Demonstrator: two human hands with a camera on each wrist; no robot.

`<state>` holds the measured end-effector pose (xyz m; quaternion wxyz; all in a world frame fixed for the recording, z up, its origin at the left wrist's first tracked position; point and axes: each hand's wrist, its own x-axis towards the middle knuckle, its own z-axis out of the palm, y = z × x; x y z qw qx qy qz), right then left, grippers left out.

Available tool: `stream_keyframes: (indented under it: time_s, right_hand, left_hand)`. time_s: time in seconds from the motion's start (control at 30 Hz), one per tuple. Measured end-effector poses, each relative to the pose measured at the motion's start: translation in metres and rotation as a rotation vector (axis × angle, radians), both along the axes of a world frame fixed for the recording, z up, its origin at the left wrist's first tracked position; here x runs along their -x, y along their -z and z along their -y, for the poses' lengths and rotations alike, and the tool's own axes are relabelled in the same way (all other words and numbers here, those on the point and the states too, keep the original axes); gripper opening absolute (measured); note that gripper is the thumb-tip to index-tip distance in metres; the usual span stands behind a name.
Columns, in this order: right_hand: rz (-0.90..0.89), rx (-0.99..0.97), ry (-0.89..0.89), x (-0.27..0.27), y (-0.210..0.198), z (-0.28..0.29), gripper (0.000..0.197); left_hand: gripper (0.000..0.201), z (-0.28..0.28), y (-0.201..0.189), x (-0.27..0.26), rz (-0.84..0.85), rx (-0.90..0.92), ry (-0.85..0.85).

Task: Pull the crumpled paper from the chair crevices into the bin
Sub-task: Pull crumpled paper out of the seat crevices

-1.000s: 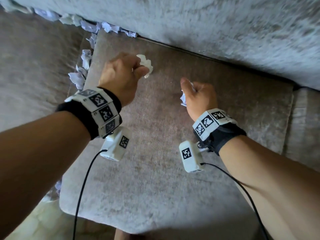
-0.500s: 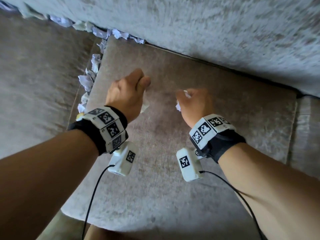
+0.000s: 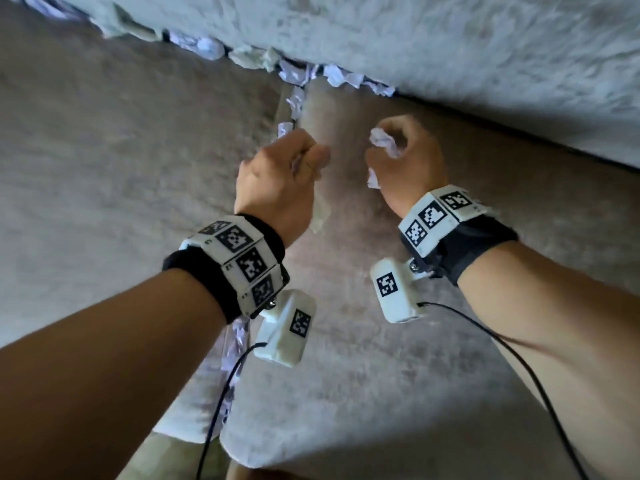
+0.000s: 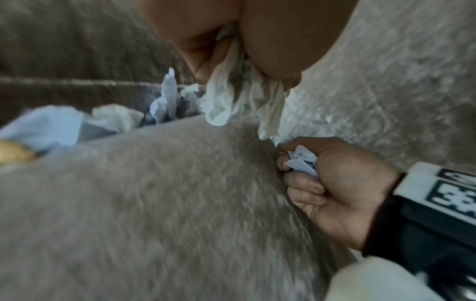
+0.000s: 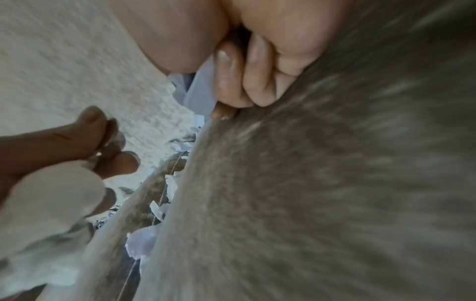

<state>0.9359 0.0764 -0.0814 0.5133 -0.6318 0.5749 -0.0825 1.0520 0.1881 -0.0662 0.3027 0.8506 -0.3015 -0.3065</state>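
Note:
Both hands hover above the beige seat cushion point(image 3: 398, 375), each closed on paper. My left hand point(image 3: 294, 168) grips a pale crumpled paper point(image 4: 244, 101) that hangs out below the fist point(image 3: 320, 216). My right hand point(image 3: 398, 157) holds a bluish-white crumpled paper point(image 3: 384, 143), also seen in the left wrist view point(image 4: 302, 160) and the right wrist view point(image 5: 201, 89). More crumpled paper point(image 3: 332, 74) fills the crevice under the backrest, and further pieces point(image 3: 289, 123) sit in the gap between the two seat cushions. No bin is in view.
The pale plush backrest point(image 3: 450, 46) rises behind the seat. A second seat cushion point(image 3: 121, 168) lies to the left. Paper also shows in the cushion gap point(image 3: 235, 341) below my left wrist. Thin black cables point(image 3: 214, 410) hang from the wrist cameras.
Both hands, each still holding paper, have drawn closer together. The view has shifted, so more of the left cushion and the paper-filled crevices shows.

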Motion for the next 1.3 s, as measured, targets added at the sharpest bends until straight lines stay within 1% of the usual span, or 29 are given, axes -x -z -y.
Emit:
stream_keyframes:
  time_s: [0.1, 0.23, 0.3, 0.37, 0.47, 0.5, 0.57, 0.73, 0.83, 0.93, 1.0, 1.1, 1.2, 1.3]
  right_hand:
    - [-0.006, 0.044, 0.003, -0.03, 0.003, 0.003, 0.021]
    - [-0.113, 0.207, -0.04, -0.046, 0.007, 0.005, 0.035]
    - [-0.176, 0.256, -0.063, -0.052, 0.005, 0.008, 0.033]
    - [-0.271, 0.349, -0.087, -0.057, 0.006, 0.016, 0.034]
    - [-0.339, 0.401, -0.116, -0.064, 0.012, 0.025, 0.031]
    - [-0.348, 0.404, -0.123, -0.064, 0.016, 0.025, 0.027]
    - [-0.343, 0.409, -0.118, -0.067, 0.021, 0.026, 0.012]
    - [-0.309, 0.398, -0.023, -0.073, 0.024, 0.038, 0.03]
    - [-0.355, 0.393, -0.091, -0.073, 0.022, 0.041, 0.03]
    - [-0.349, 0.399, -0.122, -0.067, 0.015, 0.039, 0.021]
    - [-0.323, 0.402, -0.126, -0.055, 0.01, 0.037, 0.029]
    - [-0.281, 0.375, -0.145, -0.025, 0.008, 0.035, 0.026]
    - [-0.279, 0.309, -0.08, 0.001, 0.007, 0.04, 0.041]
    - [-0.301, 0.225, -0.022, 0.019, -0.002, 0.047, 0.035]
  left_hand:
    - [0.026, -0.003, 0.005, -0.029, -0.068, 0.006, -0.042]
    - [0.032, -0.005, 0.01, -0.042, -0.131, 0.016, -0.061]
    - [0.029, -0.006, 0.014, -0.044, -0.164, 0.045, -0.085]
    - [0.027, -0.005, 0.016, -0.043, -0.21, 0.087, -0.101]
    - [0.024, -0.001, 0.015, -0.045, -0.168, 0.103, -0.098]
    - [0.023, 0.0, 0.014, -0.047, -0.149, 0.109, -0.1]
    - [0.022, 0.001, 0.012, -0.051, -0.14, 0.106, -0.098]
    - [0.019, 0.002, 0.012, -0.054, -0.179, 0.088, -0.08]
    - [0.015, 0.006, 0.011, -0.054, -0.211, 0.077, -0.092]
    - [0.014, 0.016, 0.012, -0.052, -0.208, 0.072, -0.106]
    - [0.015, 0.025, 0.013, -0.05, -0.187, 0.055, -0.087]
    - [0.018, 0.041, 0.013, -0.046, -0.149, 0.011, -0.02]
    - [0.024, 0.061, 0.012, -0.037, -0.077, -0.056, 0.112]
    - [0.032, 0.08, 0.016, -0.026, -0.006, -0.112, 0.226]
